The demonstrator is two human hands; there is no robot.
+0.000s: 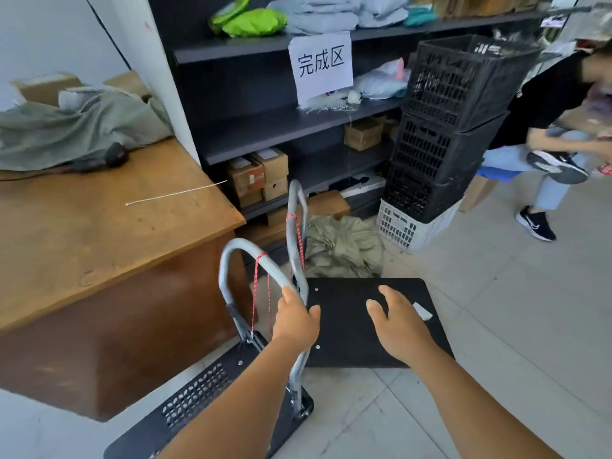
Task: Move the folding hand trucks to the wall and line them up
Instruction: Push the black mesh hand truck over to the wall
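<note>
Head view, storeroom floor beside a wooden desk (99, 226), dark shelving (265, 127) behind. Seen left to right: desk draped with a grey-green cloth (66, 130); near hand truck (198, 392) with perforated black deck and grey loop handle (251, 260), parked just beside the desk front; second hand truck (364, 329) with plain black deck lying flat on the tiles, its own handle (295, 210) standing upright near the shelving; stacked crates (440, 134) further right; seated person (546, 104) at the far right edge.

Left hand (296, 321) wrapped around the right-hand tube of the near truck's handle, fingers closed on the metal. Right hand (399, 326) open, fingers spread, hovering above the second truck's deck, apparently not touching; contact hard to confirm from this angle.

Step in hand, by judgement: taking hold of a truck for the shift toward the wall, neither truck yet lined up, decks at differing angles. Next move likely calls for a firm grip with the free hand, then steering clear of the desk corner and the olive sack (341, 250) on the floor between trucks and shelving. Red cord (261, 293) on each handle a possible snag.

Count: two hand trucks, two loop handles, two red cords; three black crates stacked on one white crate (407, 226); one paper sign (319, 66) on the shelving; one desk.
</note>
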